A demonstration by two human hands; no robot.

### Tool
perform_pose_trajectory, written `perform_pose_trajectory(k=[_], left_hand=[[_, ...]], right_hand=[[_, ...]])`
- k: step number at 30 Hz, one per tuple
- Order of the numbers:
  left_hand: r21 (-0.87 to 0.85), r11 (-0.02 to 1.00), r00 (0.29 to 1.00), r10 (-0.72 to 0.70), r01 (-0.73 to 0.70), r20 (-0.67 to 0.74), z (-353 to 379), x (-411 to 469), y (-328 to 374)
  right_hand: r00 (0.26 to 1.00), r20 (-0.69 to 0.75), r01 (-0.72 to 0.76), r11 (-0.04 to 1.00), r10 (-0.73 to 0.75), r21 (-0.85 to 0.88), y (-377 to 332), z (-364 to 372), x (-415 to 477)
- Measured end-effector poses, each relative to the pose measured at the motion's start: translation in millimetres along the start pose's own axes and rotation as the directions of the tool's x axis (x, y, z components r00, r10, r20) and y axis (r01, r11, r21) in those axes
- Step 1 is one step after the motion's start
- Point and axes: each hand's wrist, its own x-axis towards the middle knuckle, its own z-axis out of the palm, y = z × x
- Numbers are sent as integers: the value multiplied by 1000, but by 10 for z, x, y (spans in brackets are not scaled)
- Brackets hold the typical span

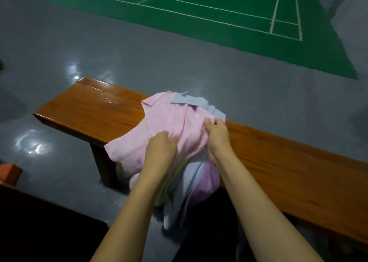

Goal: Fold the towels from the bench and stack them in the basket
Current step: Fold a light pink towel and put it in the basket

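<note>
A heap of towels lies on the wooden bench [93, 108], spilling over its near edge. On top is a pink towel [165, 120]. Beneath it show a light blue towel [191, 100], a yellow-green towel [169, 184] and a purple towel [207, 182]. My left hand [161, 146] grips the pink towel at its near side, fingers curled into the cloth. My right hand [217, 134] pinches a fold of the pink towel at its right edge. No basket is in view.
The bench runs from upper left to lower right over a shiny grey floor [139, 58]. A green court mat [219, 7] with white lines lies beyond. An orange block [11, 173] sits at the left edge above a dark surface.
</note>
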Motion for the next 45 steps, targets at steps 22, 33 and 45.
perform_pose_trajectory(k=[22,33,45], left_hand=[[-462,733,792,602,-499,102,887,-1240,1554],[-313,876,849,454,-368,271,1460,-1433,1188],[-268,897,871,419,-352,259,1320,-1696,944]], right_hand=[[990,-66,144,858,-128,493,-353,-2025,-866],[953,-193,-119,871,236,477,335,-2664,-1126],[972,51,-211,764,229,609,511,-2257,-1298]])
